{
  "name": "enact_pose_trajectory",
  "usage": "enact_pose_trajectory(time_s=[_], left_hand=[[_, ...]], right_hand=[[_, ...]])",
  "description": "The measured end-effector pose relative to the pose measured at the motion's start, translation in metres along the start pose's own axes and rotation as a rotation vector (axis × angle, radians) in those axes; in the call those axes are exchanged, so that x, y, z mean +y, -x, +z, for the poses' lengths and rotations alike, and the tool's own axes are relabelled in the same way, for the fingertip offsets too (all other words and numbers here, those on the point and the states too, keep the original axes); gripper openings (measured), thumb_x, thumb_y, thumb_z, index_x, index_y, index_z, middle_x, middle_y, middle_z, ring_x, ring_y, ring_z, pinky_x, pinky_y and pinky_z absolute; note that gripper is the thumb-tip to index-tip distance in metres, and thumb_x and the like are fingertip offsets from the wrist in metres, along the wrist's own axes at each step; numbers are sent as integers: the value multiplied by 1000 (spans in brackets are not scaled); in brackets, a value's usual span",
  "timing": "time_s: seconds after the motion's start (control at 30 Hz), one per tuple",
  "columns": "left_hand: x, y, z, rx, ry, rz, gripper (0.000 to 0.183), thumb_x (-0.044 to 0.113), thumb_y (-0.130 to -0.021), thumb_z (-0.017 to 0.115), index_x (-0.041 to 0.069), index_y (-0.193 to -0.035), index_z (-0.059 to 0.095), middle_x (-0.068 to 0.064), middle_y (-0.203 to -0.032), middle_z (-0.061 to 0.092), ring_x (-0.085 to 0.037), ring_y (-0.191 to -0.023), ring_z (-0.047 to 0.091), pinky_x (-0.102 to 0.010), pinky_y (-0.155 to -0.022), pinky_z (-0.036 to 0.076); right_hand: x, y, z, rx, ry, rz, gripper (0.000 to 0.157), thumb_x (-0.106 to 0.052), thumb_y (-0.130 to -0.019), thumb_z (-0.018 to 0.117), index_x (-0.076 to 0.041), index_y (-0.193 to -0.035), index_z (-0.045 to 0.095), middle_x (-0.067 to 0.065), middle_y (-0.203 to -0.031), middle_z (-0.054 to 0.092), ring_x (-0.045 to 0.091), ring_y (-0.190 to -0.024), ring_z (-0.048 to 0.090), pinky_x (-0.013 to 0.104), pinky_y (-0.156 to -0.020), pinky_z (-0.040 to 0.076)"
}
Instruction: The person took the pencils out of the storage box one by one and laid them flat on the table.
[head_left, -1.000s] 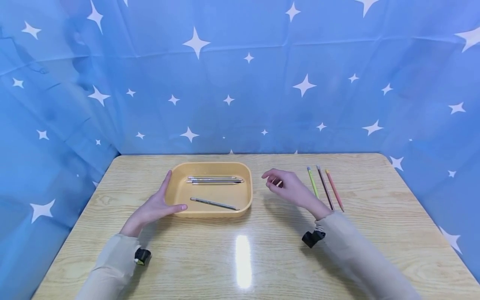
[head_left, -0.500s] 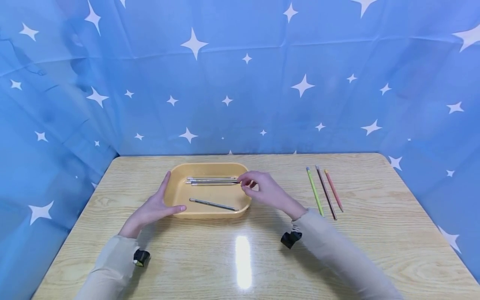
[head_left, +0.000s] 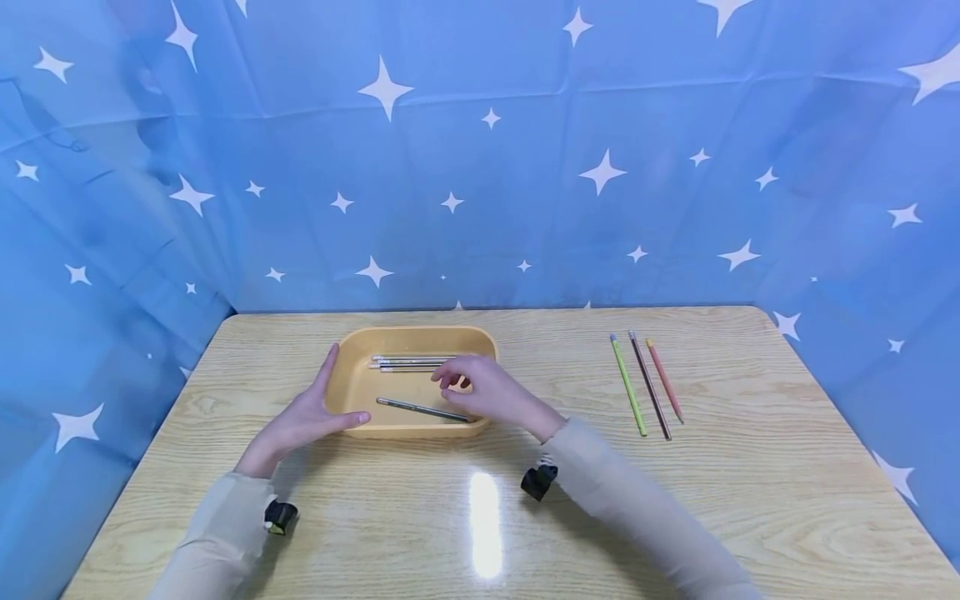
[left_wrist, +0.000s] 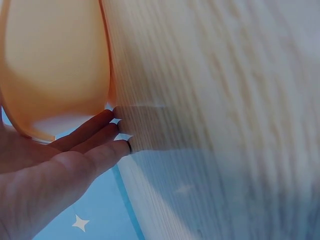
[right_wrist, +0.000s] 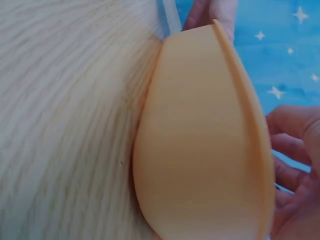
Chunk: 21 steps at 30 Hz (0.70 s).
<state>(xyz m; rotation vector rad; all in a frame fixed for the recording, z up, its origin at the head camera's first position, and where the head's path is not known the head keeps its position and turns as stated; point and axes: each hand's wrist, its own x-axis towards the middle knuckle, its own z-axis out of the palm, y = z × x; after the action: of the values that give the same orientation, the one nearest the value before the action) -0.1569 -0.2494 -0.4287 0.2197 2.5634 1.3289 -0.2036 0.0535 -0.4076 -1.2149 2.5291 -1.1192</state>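
The left hand (head_left: 303,417) lay open and spread at the tray's (head_left: 412,432) nine o'clock; the right hand (head_left: 487,392) hung over its three o'clock half, fingers loosely bent, nothing seen in them. The bunch (head_left: 408,363) lay inside toward twelve, a lone pencil (head_left: 420,409) toward six, three loose pencils (head_left: 649,383) outside at three. Sound practice, in judgement, called for a braced tray and a light fingertip touch at mid-shaft.

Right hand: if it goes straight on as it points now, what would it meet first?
The right hand would probably meet the grouped pencils in the tray, but its height is unclear.
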Motion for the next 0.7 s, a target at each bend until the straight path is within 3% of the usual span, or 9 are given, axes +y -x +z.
enact_pose_trajectory(time_s=[0.33,0.5,0.7], left_hand=[[-1,0,0,5,13,3,120,34,-81,78,17,-154,-16,-30,-156,2,-52,-136,20,-63,-106,20],[-2,-1,0,5,21,8,120,33,-81,78,15,-153,-16,-29,-156,1,-51,-137,18,-63,-107,19],[-1,-1,1,2,37,5,121,32,-80,79,15,-153,-16,-26,-157,-4,-51,-138,13,-64,-107,16]], right_hand=[[1,-13,13,-79,-34,51,22,-6,-90,65,2,-111,67,1,-89,69,12,-81,64,20,-73,51],[2,-21,18,-168,-39,77,25,-9,-92,64,1,-115,64,2,-89,69,12,-83,65,21,-76,51],[3,-28,23,-199,-62,155,29,-16,-91,68,-2,-116,63,0,-91,68,13,-84,64,24,-77,50]])
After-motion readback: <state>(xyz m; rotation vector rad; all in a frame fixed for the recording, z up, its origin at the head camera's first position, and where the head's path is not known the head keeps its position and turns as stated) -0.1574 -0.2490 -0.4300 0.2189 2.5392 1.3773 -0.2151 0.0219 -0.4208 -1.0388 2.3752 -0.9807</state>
